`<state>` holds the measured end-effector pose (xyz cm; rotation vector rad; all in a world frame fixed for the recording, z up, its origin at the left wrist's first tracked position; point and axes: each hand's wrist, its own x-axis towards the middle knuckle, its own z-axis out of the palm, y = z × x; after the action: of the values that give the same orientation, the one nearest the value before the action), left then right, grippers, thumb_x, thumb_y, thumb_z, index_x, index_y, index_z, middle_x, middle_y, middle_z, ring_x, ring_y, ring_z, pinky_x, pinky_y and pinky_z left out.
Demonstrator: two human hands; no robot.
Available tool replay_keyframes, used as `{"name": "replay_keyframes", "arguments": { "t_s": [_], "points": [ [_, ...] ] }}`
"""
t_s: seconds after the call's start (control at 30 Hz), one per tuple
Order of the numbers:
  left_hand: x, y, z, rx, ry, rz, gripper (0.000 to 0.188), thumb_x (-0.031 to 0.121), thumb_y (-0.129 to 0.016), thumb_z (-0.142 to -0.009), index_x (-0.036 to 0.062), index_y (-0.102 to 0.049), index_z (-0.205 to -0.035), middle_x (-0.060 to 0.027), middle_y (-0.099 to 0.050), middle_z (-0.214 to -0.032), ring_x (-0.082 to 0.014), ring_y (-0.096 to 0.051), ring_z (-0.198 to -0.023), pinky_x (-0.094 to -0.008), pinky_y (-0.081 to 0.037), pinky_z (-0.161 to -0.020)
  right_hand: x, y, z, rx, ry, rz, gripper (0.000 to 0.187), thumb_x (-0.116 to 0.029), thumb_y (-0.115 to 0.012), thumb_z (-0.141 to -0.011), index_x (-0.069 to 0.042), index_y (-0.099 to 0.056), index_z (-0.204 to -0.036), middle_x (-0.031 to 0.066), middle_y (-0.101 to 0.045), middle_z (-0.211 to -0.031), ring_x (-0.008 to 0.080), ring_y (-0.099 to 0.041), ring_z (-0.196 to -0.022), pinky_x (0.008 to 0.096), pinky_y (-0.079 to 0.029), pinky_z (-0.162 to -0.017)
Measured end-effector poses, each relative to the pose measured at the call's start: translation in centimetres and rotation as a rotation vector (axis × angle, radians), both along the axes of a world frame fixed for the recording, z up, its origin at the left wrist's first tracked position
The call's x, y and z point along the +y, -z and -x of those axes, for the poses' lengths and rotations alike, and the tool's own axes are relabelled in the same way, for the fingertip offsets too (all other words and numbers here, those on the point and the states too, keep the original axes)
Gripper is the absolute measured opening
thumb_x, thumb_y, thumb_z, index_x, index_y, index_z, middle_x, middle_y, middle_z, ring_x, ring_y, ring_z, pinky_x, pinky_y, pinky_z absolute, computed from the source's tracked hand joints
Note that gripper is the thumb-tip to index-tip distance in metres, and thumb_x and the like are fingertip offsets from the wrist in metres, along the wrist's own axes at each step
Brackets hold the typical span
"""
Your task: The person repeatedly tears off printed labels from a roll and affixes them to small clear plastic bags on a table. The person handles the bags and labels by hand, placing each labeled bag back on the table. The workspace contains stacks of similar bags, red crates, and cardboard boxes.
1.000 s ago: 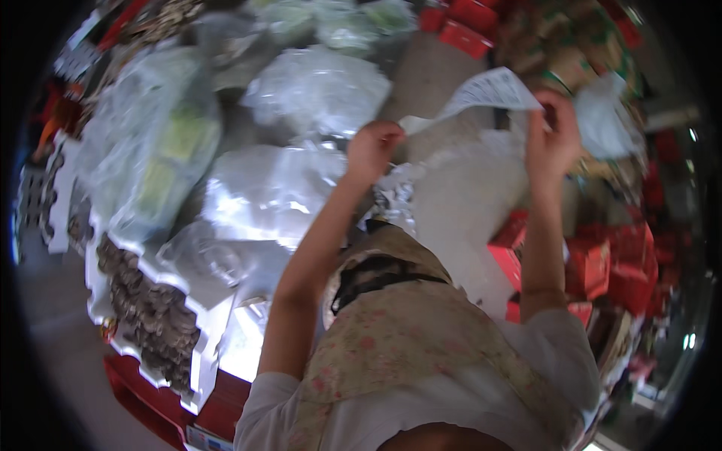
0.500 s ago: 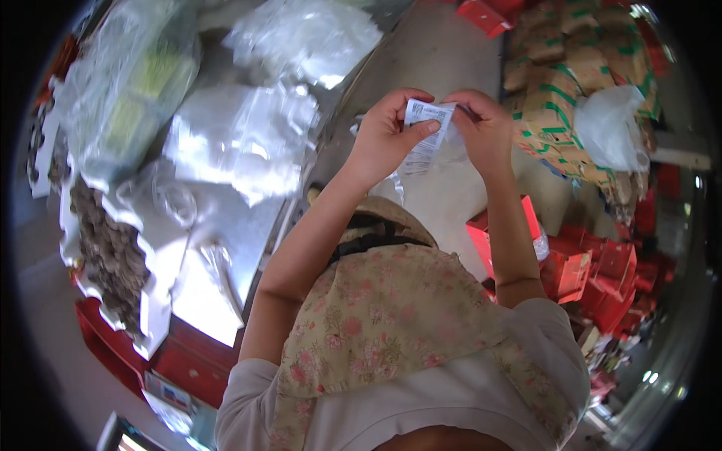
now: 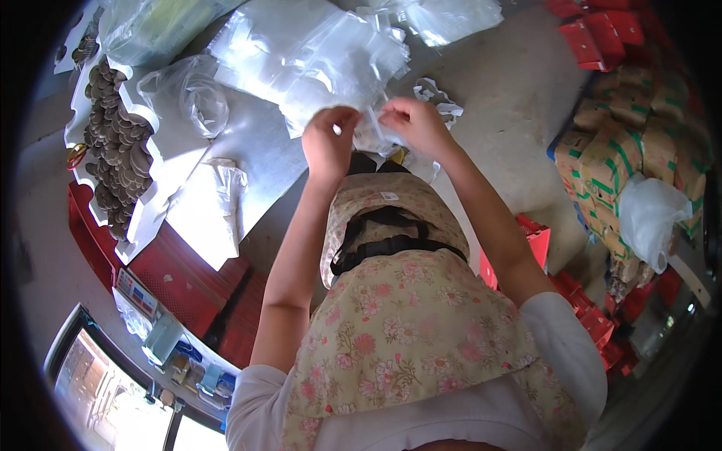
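My left hand (image 3: 329,144) is raised in front of the apron, its fingers pinched together. Whatever it may hold is blurred and too small to name. Facing it, my right hand (image 3: 418,128) has thumb and fingers closed at the end of a thin whitish strip (image 3: 374,125), which shows in the gap between both hands. Its kind is unclear. Clear plastic bags (image 3: 301,56) lie in a stack on the metal table just beyond my left hand. A small white label (image 3: 389,196) is on the front of the flowered apron (image 3: 421,323).
At the left, a white tray (image 3: 150,161) holds many dark, disc-like pieces. A white sheet with a plastic bag (image 3: 226,199) lies at the table corner. Red crates (image 3: 180,286) stand below. Brown packages with green tape (image 3: 609,154) and red boxes (image 3: 594,41) are at the right.
The printed paper slip between my hands is no longer seen there; a thin pale strip shows instead. My hands are further apart. The view has turned, shifting the table and bags rightward.
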<state>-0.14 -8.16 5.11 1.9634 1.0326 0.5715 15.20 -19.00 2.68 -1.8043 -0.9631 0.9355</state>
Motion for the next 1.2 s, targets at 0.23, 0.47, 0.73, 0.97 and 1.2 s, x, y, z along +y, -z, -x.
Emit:
{"name": "replay_keyframes", "arguments": {
  "t_s": [0.23, 0.47, 0.73, 0.97, 1.2],
  "points": [
    [6.6, 7.2, -2.7, 0.487, 0.002, -0.387, 0.038, 0.027, -0.08, -0.07, 0.0116, -0.065, -0.101, -0.0109, -0.059, -0.089, -0.0285, -0.06, -0.076, -0.0382, -0.05, -0.066, 1.2, 1.0, -2.2, -0.068, -0.039, 0.163, 0.011, -0.009, -0.066, -0.082, -0.004, -0.066, -0.092, 0.009, -0.066, -0.078, 0.0174, -0.061, -0.069, 0.0302, -0.048, -0.066],
    [7.3, 4.3, -1.3, 0.332, 0.108, -0.423, 0.045, 0.029, -0.084, -0.064, 0.0113, -0.06, -0.097, -0.0083, -0.059, -0.096, -0.0289, -0.058, -0.085, -0.039, -0.048, -0.071, -1.7, -2.8, -4.3, -0.052, -0.072, 0.069, 0.012, 0.002, -0.062, -0.082, -0.003, -0.061, -0.093, 0.0081, -0.063, -0.088, 0.0168, -0.062, -0.083, 0.0286, -0.05, -0.079],
    [6.1, 5.9, -0.3, 0.21, 0.366, -0.197, 0.016, 0.016, -0.077, -0.071, 0.0088, -0.063, -0.077, -0.0048, -0.062, -0.08, -0.026, -0.059, -0.077, -0.0389, -0.045, -0.068, -1.4, -4.9, -5.6, -0.085, 0.143, 0.341, 0.008, 0.001, -0.058, -0.085, 0.0, -0.059, -0.093, 0.0044, -0.06, -0.08, 0.0084, -0.057, -0.077, 0.0237, -0.047, -0.072],
    [8.7, 3.7, 0.6, -0.011, 0.188, 0.324, 0.006, 0.003, -0.065, -0.083, -0.0009, -0.066, -0.087, -0.0109, -0.064, -0.084, -0.024, -0.06, -0.069, -0.0314, -0.048, -0.061, 0.6, -6.0, -6.4, 0.107, -0.292, 0.653, 0.013, -0.008, -0.061, -0.082, 0.001, -0.063, -0.091, 0.0062, -0.062, -0.074, 0.0096, -0.054, -0.068, 0.0269, -0.045, -0.063],
    [15.6, 0.9, 2.6, -0.493, -0.625, 0.251, 0.01, 0.005, -0.053, -0.095, -0.0032, -0.057, -0.1, -0.0092, -0.06, -0.096, -0.0143, -0.058, -0.081, -0.025, -0.047, -0.068, 5.4, -6.9, -5.6, 0.375, -0.707, 0.638, 0.014, -0.008, -0.061, -0.079, 0.0, -0.064, -0.09, 0.0056, -0.062, -0.075, 0.0104, -0.056, -0.071, 0.0275, -0.046, -0.065]
  ]
}}
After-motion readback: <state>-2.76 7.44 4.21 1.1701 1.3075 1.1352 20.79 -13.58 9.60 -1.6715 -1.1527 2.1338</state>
